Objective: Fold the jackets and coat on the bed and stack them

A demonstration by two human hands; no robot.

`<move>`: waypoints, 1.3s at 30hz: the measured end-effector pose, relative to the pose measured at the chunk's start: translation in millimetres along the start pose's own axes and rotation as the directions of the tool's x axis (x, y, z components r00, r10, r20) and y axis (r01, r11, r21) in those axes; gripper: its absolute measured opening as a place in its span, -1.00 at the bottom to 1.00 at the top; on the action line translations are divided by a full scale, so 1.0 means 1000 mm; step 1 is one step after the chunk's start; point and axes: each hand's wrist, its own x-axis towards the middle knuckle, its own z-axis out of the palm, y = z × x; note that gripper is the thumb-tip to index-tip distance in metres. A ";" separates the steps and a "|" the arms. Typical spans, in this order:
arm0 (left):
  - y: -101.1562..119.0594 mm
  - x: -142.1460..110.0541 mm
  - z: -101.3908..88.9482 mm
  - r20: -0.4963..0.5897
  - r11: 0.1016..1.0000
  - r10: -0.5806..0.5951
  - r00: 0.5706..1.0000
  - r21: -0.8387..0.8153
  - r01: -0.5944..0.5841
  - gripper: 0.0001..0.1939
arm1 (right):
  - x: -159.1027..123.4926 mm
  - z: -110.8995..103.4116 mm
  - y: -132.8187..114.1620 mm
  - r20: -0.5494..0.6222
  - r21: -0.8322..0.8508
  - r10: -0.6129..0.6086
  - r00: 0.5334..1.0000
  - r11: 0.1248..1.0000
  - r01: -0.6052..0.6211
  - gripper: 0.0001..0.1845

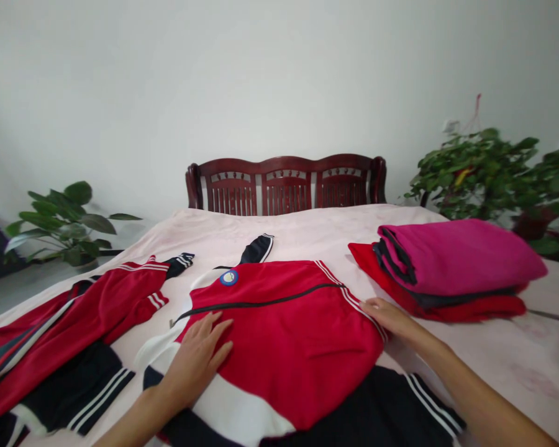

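A red, white and black zip jacket (289, 329) with a round blue badge lies spread on the pale pink bedsheet (307, 233) in front of me. My left hand (198, 357) rests flat on its left front, fingers stretched out and apart. My right hand (386, 316) lies on the jacket's right edge by the white stripes, fingers extended, holding nothing. A black cuffed sleeve pokes out beyond the jacket's top.
Another red and black striped garment (74, 329) lies at the left. A folded stack with a magenta piece on top (451, 264) sits at the right. A dark red wooden bench back (286, 183) stands behind. Potted plants (494, 171) flank both sides.
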 end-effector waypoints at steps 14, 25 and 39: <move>0.004 -0.030 0.020 0.151 0.994 0.019 0.988 0.108 -0.035 -0.42 | -0.071 -0.035 0.035 -0.151 -0.386 0.077 0.985 0.913 -0.131 -0.52; 0.016 -0.059 -0.001 -0.061 1.000 0.004 0.998 -0.014 -0.005 -0.63 | -0.085 -0.036 0.045 -0.085 -0.105 -0.007 0.996 0.994 -0.002 -0.37; -0.033 -0.086 0.007 -0.250 0.928 -0.297 0.922 -0.305 0.216 -0.66 | -0.114 -0.041 0.042 -0.355 -0.029 0.103 0.929 0.992 -0.121 -0.48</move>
